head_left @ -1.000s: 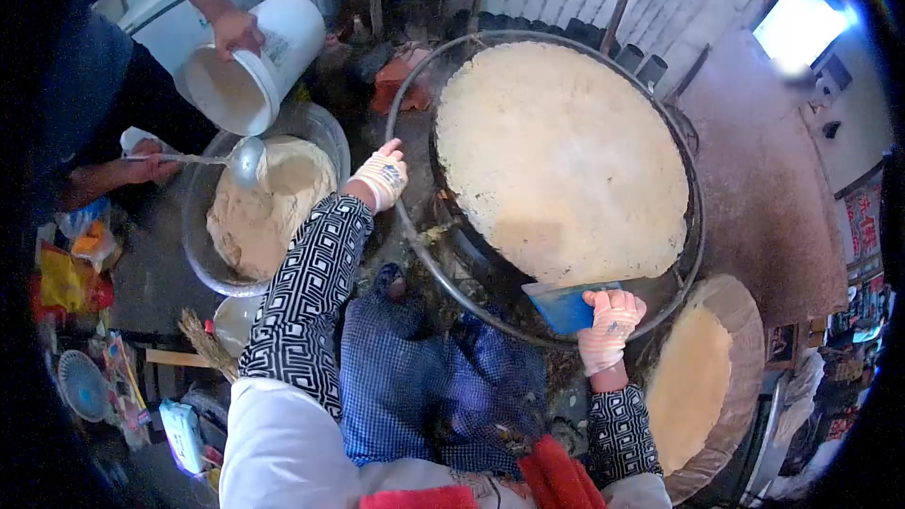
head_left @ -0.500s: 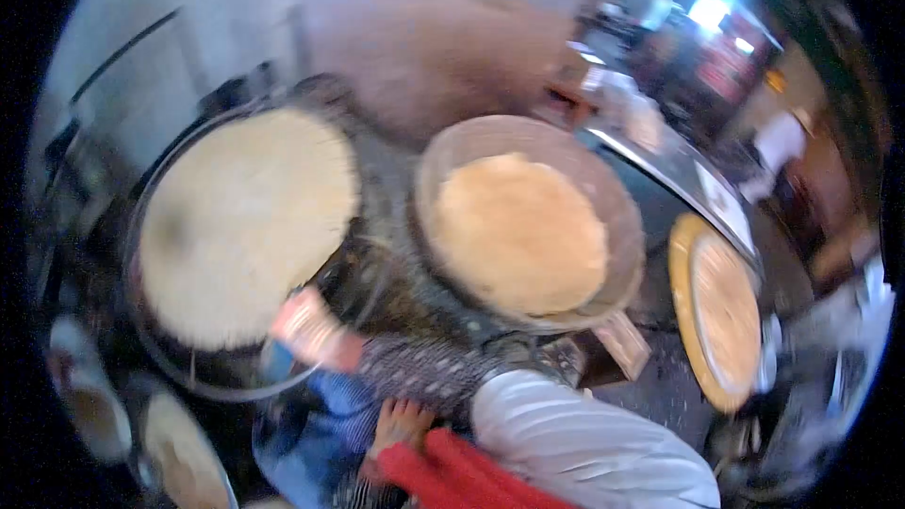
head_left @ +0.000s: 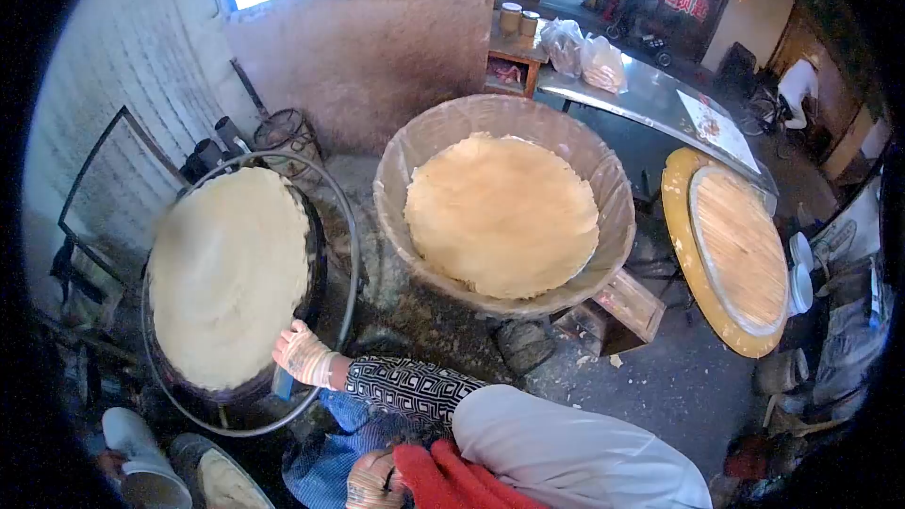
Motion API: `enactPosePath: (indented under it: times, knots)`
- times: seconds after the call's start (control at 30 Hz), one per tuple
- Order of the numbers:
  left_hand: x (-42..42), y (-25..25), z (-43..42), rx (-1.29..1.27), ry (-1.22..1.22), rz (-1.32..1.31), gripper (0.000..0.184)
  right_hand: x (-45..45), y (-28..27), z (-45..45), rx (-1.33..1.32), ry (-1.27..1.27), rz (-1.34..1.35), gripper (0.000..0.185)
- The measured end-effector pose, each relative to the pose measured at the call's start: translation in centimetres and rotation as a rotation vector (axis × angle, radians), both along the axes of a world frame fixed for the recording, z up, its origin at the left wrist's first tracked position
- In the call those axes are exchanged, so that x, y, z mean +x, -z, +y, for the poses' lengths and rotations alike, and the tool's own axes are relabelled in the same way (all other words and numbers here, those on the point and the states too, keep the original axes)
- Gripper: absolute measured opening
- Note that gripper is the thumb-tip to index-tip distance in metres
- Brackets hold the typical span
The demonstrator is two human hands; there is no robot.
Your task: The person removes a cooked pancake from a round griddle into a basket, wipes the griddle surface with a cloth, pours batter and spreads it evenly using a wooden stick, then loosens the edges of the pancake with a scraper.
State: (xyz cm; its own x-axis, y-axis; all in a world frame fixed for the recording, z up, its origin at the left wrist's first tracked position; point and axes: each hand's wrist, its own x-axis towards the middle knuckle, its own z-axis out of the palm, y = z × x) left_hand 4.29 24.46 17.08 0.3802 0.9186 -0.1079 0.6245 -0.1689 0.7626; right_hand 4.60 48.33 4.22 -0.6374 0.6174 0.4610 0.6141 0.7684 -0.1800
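Note:
My right hand [head_left: 306, 358], at the end of a patterned cuff [head_left: 405, 391] and a white sleeve, is closed at the near right edge of a large round pale flatbread [head_left: 231, 273]. What its fingers hold, if anything, is hidden. The flatbread covers a round dark pan [head_left: 316, 245] inside a metal ring [head_left: 351, 264]. Just below this hand a small blue piece [head_left: 282, 383] shows at the pan's edge; whether the hand touches it I cannot tell. Low in the view, beside red cloth [head_left: 452, 476], is my left hand [head_left: 372, 483], its fingers mostly out of sight.
A large lined basket [head_left: 617, 217] with stacked flatbreads [head_left: 504, 217] stands right of the pan. Beyond are a wooden slatted disc [head_left: 740, 250] and a metal table [head_left: 650, 104] with plastic bags [head_left: 601, 64]. A pale container [head_left: 141, 457] sits at lower left. Another person [head_left: 799, 92] is far right.
The view has shifted and sharpened. My right hand stays at the near edge of the flatbread. My left hand sits lower in view, its fingers less visible than before.

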Motion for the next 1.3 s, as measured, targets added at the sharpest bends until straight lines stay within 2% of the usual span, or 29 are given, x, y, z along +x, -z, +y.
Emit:
enactPosePath:
  times: [0.03, 0.07, 0.1, 0.17, 0.2, 0.23, 0.27, 0.3, 0.33, 0.37, 0.43, 0.47, 0.5, 0.63, 0.77, 0.83, 0.9, 0.97, 1.23, 1.3]
  knots:
    - [0.4, -0.3, -0.4, 0.004, -0.002, 0.002, 0.030, 0.3, 0.1, 0.1, 0.031, 0.004, 0.015, 0.011]
    - [0.3, 0.6, -1.0, 0.150, -0.009, 0.006, 0.027, 0.7, 0.2, 0.2, 0.061, 0.008, 0.030, 0.010]
    - [0.3, 0.5, -0.7, 0.191, 0.015, -0.027, 0.025, 0.9, -0.2, 0.3, 0.090, 0.008, 0.050, 0.010]
    - [0.0, 0.4, -0.7, 0.267, 0.007, -0.079, 0.023, 0.8, -1.1, 0.2, 0.094, 0.005, -0.019, 0.008]
    - [-0.5, 1.2, -0.3, 0.122, 0.004, -0.024, 0.037, 0.9, -2.3, 0.4, 0.141, 0.027, -0.014, 0.009]
    - [-1.4, 1.8, -0.6, 0.182, 0.075, 0.056, 0.037, 0.3, -3.4, 0.6, -0.016, 0.023, -0.201, 0.011]
    - [-1.1, 1.0, 0.0, 0.183, 0.057, 0.055, 0.031, 1.2, -6.1, 0.8, -0.064, 0.007, -0.271, 0.012]
    - [-1.0, 0.1, 0.7, 0.164, 0.048, 0.051, 0.027, 1.0, -5.8, 1.2, -0.041, 0.001, -0.203, 0.010]
    - [-1.4, 0.5, 0.4, 0.222, 0.039, 0.068, 0.027, 0.1, -6.5, 1.3, -0.053, 0.024, -0.289, 0.010]
    - [-1.2, 0.8, 0.7, 0.175, 0.014, 0.107, 0.024, 0.0, -5.8, 2.0, -0.044, 0.042, -0.281, 0.010]
    - [-1.8, 1.1, 0.1, 0.234, -0.053, 0.051, 0.018, -1.2, -6.2, 2.2, -0.031, 0.054, -0.371, 0.011]
    - [-2.0, 1.6, -0.2, 0.220, -0.095, 0.055, 0.017, -0.9, -5.6, 2.4, 0.036, 0.021, -0.303, 0.009]
    - [-2.2, 2.3, -0.7, 0.215, -0.125, 0.056, 0.018, -0.7, -2.4, 3.4, 0.145, -0.057, -0.072, 0.005]
    - [-2.7, 3.5, -1.5, 0.178, -0.143, 0.095, 0.020, -0.9, -0.7, 4.6, 0.235, -0.174, 0.156, 0.009]
    - [-3.1, 4.1, -2.7, 0.183, -0.180, 0.105, 0.018, -1.5, -2.0, 3.6, 0.176, -0.174, 0.042, 0.007]
    - [-3.4, 4.8, -3.0, 0.191, -0.176, 0.056, 0.018, -1.3, -1.7, 4.1, 0.273, -0.165, 0.123, 0.011]
    - [-4.0, 5.9, -3.5, 0.231, -0.218, 0.069, 0.018, -0.3, -2.1, 4.0, 0.160, -0.155, 0.016, 0.019]
    - [-4.7, 6.0, -4.0, 0.264, -0.263, 0.077, 0.018, 0.3, -1.4, 4.1, 0.155, -0.219, 0.053, 0.018]
    - [-6.8, 1.8, -4.2, 0.176, -0.169, 0.263, 0.013, -3.5, -2.7, 2.3, 0.157, -0.213, 0.004, 0.022]
    - [-9.6, 1.9, -5.3, 0.187, -0.275, 0.258, 0.024, -5.0, -1.9, 2.3, 0.157, -0.308, 0.010, 0.025]
